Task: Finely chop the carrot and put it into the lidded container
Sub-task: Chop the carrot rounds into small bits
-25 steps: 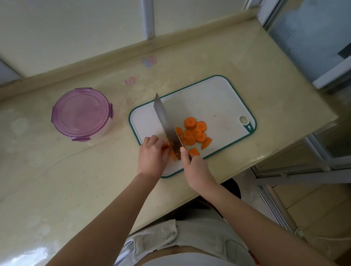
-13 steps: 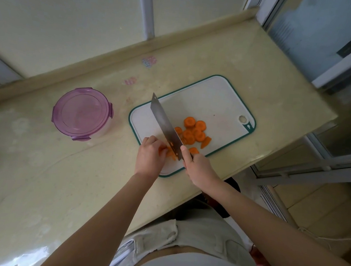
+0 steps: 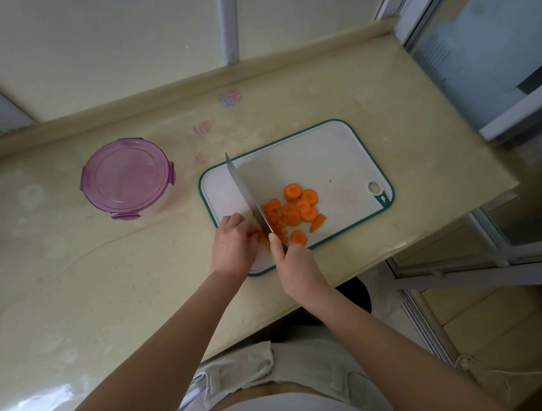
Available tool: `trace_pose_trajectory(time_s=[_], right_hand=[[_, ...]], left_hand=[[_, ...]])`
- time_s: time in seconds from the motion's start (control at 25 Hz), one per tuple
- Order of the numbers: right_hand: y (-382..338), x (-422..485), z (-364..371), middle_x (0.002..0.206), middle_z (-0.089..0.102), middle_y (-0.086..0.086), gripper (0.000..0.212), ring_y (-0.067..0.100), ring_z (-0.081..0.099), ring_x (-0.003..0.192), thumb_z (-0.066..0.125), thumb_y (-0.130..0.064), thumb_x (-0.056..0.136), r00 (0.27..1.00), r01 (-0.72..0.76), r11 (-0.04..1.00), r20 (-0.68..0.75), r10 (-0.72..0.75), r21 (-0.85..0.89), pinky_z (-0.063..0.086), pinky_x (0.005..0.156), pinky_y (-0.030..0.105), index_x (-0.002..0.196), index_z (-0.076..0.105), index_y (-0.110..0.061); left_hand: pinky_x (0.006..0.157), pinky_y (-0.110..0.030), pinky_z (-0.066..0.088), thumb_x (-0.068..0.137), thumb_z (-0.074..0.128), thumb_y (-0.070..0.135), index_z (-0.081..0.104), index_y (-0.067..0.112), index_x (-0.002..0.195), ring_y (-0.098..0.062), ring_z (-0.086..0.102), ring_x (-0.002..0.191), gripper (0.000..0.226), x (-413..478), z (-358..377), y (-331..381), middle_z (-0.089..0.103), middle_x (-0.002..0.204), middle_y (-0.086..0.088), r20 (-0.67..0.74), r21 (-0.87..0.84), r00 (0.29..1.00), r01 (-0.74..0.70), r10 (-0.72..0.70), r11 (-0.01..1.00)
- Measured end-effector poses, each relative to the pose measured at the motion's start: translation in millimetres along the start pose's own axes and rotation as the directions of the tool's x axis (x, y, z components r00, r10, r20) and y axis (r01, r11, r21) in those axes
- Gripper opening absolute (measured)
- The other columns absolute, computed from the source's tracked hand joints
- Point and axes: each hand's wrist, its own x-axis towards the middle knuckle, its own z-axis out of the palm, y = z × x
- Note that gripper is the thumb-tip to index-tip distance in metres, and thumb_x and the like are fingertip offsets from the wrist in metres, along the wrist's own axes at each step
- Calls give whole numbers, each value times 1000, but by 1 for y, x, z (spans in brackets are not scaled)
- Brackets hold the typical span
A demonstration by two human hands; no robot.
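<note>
In the head view, my right grip (image 3: 296,269) is closed round the handle of the kitchen knife (image 3: 247,196), whose blade points to eleven o'clock across the white cutting board (image 3: 319,156). My left grip (image 3: 233,246) pinches the carrot stub (image 3: 259,236) at the board's seven o'clock corner, just beside the blade. Cut carrot rounds (image 3: 298,208) lie at three o'clock of the blade. The purple-lidded container (image 3: 127,177) stands closed on the bench (image 3: 53,265), at nine o'clock of the board and apart from it.

Orange carrot rounds (image 3: 298,208) clustered on the cutting board (image 3: 319,156), round purple-lidded container (image 3: 127,177) closed, well to their left
</note>
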Motion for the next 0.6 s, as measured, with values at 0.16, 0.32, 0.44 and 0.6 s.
trace_pose_trajectory(time_s=[0.16,0.32,0.44,0.6], right_hand=[[8,1,1,58,46,0,52,13,46,53,31,-47,99,1000,4,999,7,-4,39,39,53,25,61,40,-14],[10,13,-5,57,43,2,57,16,44,53,28,-52,98,998,-59,993,33,56,100,34,52,26,59,40,-11],[10,11,-7,54,42,3,59,16,42,50,27,-53,98,998,-46,986,49,38,158,35,52,29,59,40,-10],[8,7,-8,53,40,2,58,15,39,46,28,-53,97,997,-48,979,61,37,197,32,48,27,61,40,-10]], left_hand=[[74,-35,42,79,65,2,70,2,81,-31,51,84,5,-1,2,1,58,83,-13,18,47,1000,-10,9,999],[78,-32,43,90,56,9,70,2,93,-28,51,89,16,2,-5,0,60,88,-13,60,32,998,0,-2,999],[77,-18,37,94,50,11,68,7,104,-22,54,92,21,2,-14,-4,62,96,-8,96,-24,995,-1,4,1000],[84,-18,37,91,55,10,65,8,112,-22,52,100,24,-1,-17,-5,60,107,-7,168,9,986,-23,21,1000]])
